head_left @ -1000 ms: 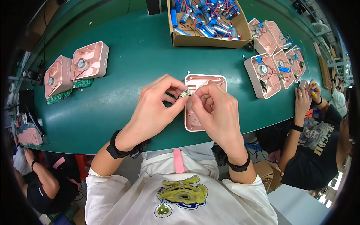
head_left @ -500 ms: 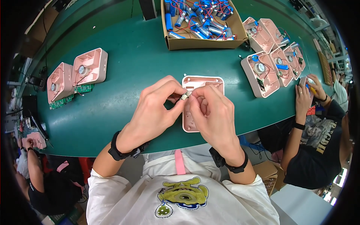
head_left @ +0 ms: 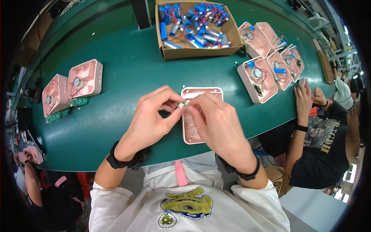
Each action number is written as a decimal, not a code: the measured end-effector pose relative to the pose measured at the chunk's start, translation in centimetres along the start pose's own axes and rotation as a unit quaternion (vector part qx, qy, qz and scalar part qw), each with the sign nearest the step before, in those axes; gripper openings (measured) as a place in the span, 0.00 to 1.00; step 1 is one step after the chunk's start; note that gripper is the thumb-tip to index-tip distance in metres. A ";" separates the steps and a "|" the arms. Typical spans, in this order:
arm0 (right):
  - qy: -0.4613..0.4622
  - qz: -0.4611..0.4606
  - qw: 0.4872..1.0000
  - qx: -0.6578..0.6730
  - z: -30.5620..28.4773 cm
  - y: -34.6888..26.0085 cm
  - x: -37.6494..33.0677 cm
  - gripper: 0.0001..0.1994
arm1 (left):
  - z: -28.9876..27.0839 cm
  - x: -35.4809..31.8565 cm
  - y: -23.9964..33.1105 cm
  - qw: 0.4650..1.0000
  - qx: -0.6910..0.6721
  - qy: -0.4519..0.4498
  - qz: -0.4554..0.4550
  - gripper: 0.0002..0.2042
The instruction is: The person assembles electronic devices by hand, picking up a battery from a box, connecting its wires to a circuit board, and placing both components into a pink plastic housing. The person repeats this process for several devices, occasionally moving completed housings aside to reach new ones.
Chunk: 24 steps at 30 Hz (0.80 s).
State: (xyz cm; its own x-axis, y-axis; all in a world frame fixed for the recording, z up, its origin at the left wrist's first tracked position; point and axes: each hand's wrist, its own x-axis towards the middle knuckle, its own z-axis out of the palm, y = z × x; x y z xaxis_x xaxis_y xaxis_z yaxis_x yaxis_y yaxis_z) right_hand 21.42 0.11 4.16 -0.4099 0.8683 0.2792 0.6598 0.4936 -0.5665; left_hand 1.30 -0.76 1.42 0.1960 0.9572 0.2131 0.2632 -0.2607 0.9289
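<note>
Hands meet over an open pink shell [head_left: 189,134], a small board [head_left: 181,104] pinched at their fingertips.

From my remote seat, I have the left hand [head_left: 154,113] clamped, thumb against fingers, on the small board, above the shell's left edge. The right hand [head_left: 217,120] is the 1 that has just changed: crisp half a second ago, it now blurs with motion, its fingers reaching across the board's upper end. Whether they grip it or only touch it, I cannot tell. The 2 hands stay close together, and the board remains outside the shell, so I judge the fine handling unfinished. My view has shifted too, the cardboard box [head_left: 201,53] of blue cells [head_left: 163,31] sitting lower in frame on the green counter [head_left: 127,75].
</note>
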 end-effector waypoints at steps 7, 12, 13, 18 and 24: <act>-0.002 -0.016 0.980 -0.198 -8.3 3.4 8.3 0.09 | -0.3 -0.5 -0.4 0.985 -0.107 0.004 -0.138 0.09; -0.047 0.020 0.965 -0.257 -5.8 10.1 16.1 0.10 | 0.1 -0.6 -1.7 0.987 -0.119 -0.006 -0.105 0.10; -0.060 0.035 0.960 -0.270 -5.0 11.2 16.6 0.10 | 0.3 -0.5 -1.7 0.986 -0.125 -0.018 -0.108 0.10; -0.030 -0.049 0.947 -0.315 -3.4 10.0 18.1 0.10 | -0.1 -0.7 -2.8 0.982 -0.157 -0.020 -0.105 0.09; -0.002 0.126 0.984 0.127 -9.6 6.3 15.4 0.11 | -1.0 -0.6 -2.3 0.972 -0.178 -0.034 -0.152 0.09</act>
State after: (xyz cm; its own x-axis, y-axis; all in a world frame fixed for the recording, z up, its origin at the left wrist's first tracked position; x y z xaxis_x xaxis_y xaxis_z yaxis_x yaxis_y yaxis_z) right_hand 25.26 17.09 12.31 -0.2564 0.9611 0.1024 0.5625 0.2346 -0.7928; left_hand -0.31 -0.61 -0.50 0.2248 0.9695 -0.0972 -0.0224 0.1049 0.9942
